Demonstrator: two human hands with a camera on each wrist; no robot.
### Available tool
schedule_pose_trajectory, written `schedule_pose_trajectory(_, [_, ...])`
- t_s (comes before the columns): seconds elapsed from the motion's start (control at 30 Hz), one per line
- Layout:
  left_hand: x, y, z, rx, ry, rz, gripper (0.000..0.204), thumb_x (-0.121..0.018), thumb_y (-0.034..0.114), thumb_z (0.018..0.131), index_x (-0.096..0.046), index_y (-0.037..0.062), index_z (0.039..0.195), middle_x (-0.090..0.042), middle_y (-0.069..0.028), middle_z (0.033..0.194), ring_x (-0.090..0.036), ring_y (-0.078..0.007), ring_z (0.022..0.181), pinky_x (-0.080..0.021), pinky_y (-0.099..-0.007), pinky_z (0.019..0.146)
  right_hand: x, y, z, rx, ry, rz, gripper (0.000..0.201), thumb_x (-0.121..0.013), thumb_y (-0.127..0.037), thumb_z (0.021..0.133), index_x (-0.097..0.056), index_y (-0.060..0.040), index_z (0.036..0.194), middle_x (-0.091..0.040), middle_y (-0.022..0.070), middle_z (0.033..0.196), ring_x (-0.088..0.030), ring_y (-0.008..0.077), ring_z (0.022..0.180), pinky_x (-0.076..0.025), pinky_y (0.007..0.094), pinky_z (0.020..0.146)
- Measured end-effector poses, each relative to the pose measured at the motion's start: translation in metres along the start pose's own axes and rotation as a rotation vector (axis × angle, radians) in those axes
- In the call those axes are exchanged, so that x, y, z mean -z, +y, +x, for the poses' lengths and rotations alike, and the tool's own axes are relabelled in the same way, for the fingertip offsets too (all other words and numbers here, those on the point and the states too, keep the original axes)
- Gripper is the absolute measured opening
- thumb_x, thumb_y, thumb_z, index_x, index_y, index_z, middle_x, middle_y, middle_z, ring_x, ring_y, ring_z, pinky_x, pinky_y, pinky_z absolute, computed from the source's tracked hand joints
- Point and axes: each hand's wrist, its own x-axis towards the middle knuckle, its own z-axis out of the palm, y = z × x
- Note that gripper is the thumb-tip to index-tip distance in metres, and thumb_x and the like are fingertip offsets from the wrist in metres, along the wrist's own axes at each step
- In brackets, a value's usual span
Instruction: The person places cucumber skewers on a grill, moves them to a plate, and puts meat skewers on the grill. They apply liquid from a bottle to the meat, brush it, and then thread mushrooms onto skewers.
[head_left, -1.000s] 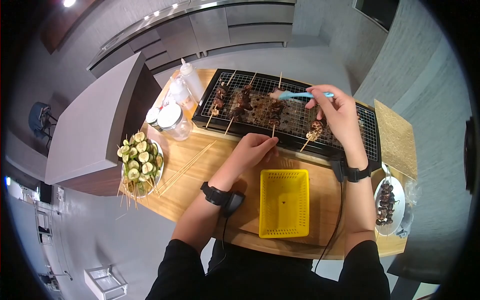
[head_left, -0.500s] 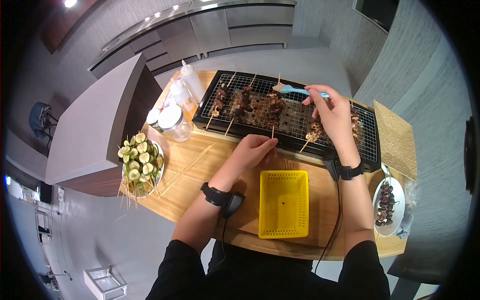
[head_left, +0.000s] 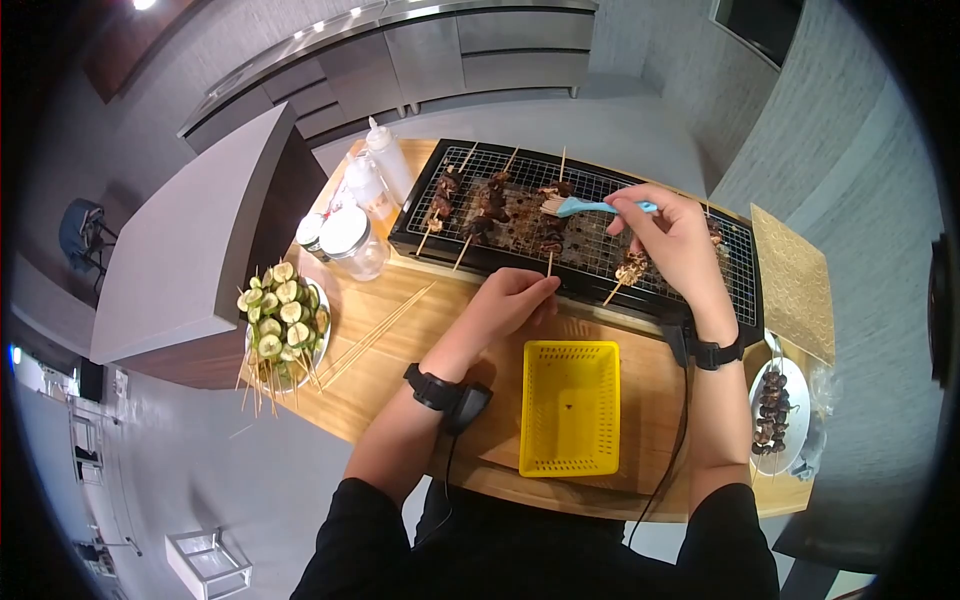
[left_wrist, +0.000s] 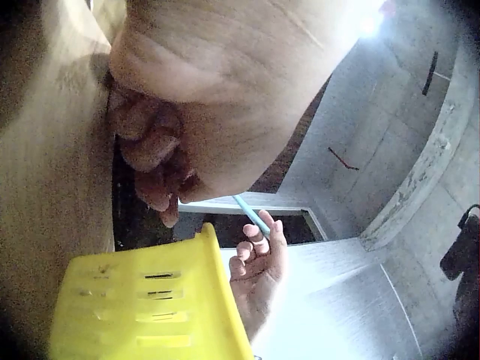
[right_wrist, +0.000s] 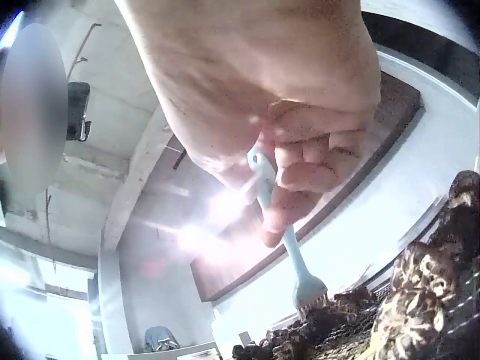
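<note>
In the head view the right hand pinches the handle of a light blue brush, its bristles at the middle skewer of browned food on the black grill. At the grill's front edge the left hand pinches the lower end of that skewer's stick. The right wrist view shows the brush under the curled fingers of the right hand, bristles down by the dark food. The left hand fills the top of the left wrist view, its fingertips partly hidden.
A yellow basket stands in front of the grill. At left are bare sticks, a plate of sliced vegetable skewers, a glass jar and squeeze bottles. A plate with dark skewers lies at right.
The brush first moved up to the far end of the middle skewer, then came back down along it with the right hand. The left hand stays at the stick's near end.
</note>
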Motion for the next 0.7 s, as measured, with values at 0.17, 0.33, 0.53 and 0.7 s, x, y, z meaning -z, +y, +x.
schedule_pose_trajectory(0.17, [0.0,-0.003,0.001,-0.018,0.001,-0.009,0.042,-0.06,0.031,0.106,-0.07,0.0015,0.078,-0.062,0.0033,0.068,-0.055,-0.0054,0.062,-0.041,-0.0221,0.058,0.001,-0.007,-0.003,-0.017,-0.04,0.0,0.018,-0.066,-0.015,0.101,-0.074,-0.0019,0.112,-0.074,0.004,0.079,-0.058,0.0047,0.061,-0.047,0.0207,0.057])
schedule_pose_trajectory(0.33, [0.0,-0.004,0.002,-0.012,-0.001,-0.014,0.042,-0.06,0.031,0.106,-0.07,0.0015,0.079,-0.063,0.003,0.069,-0.055,-0.0055,0.062,-0.041,-0.022,0.058,0.005,-0.011,-0.007,-0.01,-0.104,-0.026,0.017,-0.064,-0.014,0.102,-0.074,-0.002,0.11,-0.074,0.0042,0.079,-0.059,0.0053,0.062,-0.048,0.0208,0.057])
schedule_pose_trajectory(0.53, [0.001,-0.007,0.003,-0.007,-0.01,-0.019,0.041,-0.06,0.032,0.106,-0.07,0.0014,0.08,-0.064,0.0027,0.07,-0.056,-0.0055,0.063,-0.042,-0.0221,0.058,0.011,-0.016,-0.008,-0.01,-0.156,-0.036,0.016,-0.063,-0.009,0.103,-0.073,0.0008,0.11,-0.073,0.0054,0.081,-0.063,0.0054,0.067,-0.049,0.0194,0.06])
schedule_pose_trajectory(0.7, [0.001,-0.005,0.002,-0.001,-0.009,-0.017,0.042,-0.06,0.032,0.106,-0.07,0.0015,0.079,-0.064,0.0026,0.07,-0.056,-0.0056,0.063,-0.042,-0.0222,0.058,0.012,-0.013,-0.005,0.011,-0.048,-0.05,0.017,-0.064,-0.012,0.102,-0.074,-0.0003,0.109,-0.073,0.0041,0.078,-0.061,0.0045,0.063,-0.048,0.0198,0.058])
